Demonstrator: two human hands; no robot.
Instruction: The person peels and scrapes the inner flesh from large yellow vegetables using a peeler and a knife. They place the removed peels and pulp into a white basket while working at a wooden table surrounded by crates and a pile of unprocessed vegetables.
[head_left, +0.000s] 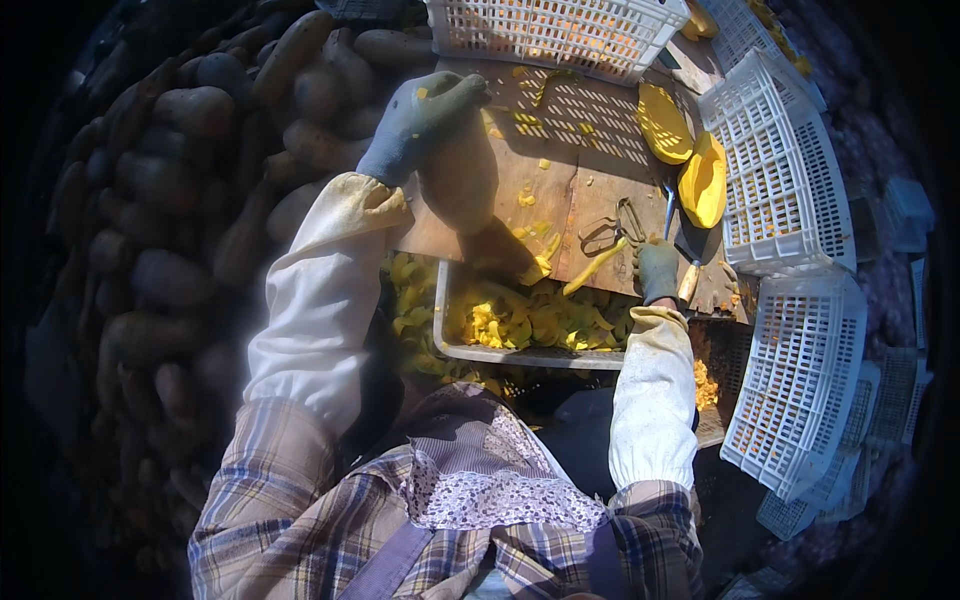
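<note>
My left hand (431, 116), in a grey-blue work glove, grips the upper end of a long tan squash (461, 176) standing over the left edge of the wooden board (551, 176). On the board's right part, my right hand (657, 264), also gloved, is closed around a peeler (630, 223), whose metal frame points up and left. A strip of peel (595, 266) lies beside it. Right of this hand lies a wooden-handled knife (688, 281). Farther up are a metal tool, perhaps a spoon (668, 210), and peeled yellow squash halves (703, 180), one hollowed out.
Unpeeled squashes (195, 112) are heaped along the left. A white-rimmed crate (525, 355) full of yellow peelings (555, 319) sits below the board's near edge. White plastic crates (765, 161) stand at the right, and another crate (555, 34) stands at the far edge.
</note>
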